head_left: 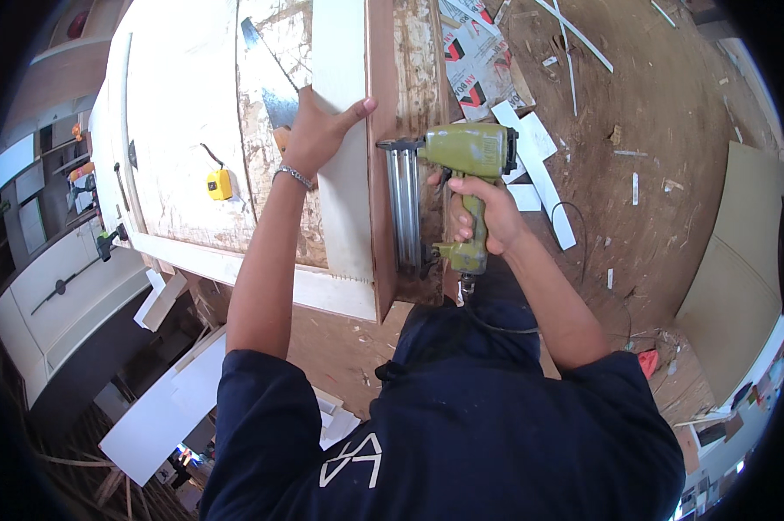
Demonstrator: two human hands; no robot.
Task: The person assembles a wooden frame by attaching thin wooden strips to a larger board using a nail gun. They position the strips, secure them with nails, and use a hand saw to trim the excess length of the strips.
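Note:
My right hand (pixel 493 211) is wrapped round the handle of an olive-green air nail gun (pixel 470 149). The gun's nose meets the brown edge of a long wooden strip (pixel 380 217), and its silver magazine runs down alongside. An air hose leaves the base of the handle. My left hand (pixel 320 130) grips a long white board (pixel 344 204) beside that strip, its thumb stretched across the board to the brown edge and its other fingers mostly hidden. Close to my left hand lies a handsaw (pixel 274 87), its wooden handle partly behind my wrist.
A yellow tape measure (pixel 219 184) rests on the white panel (pixel 179 104) to the left. White offcuts (pixel 539 174) and a printed sheet (pixel 481 65) lie on the littered floor at right. A large brown panel (pixel 731 278) is at far right, and white boards (pixel 162 417) are at lower left.

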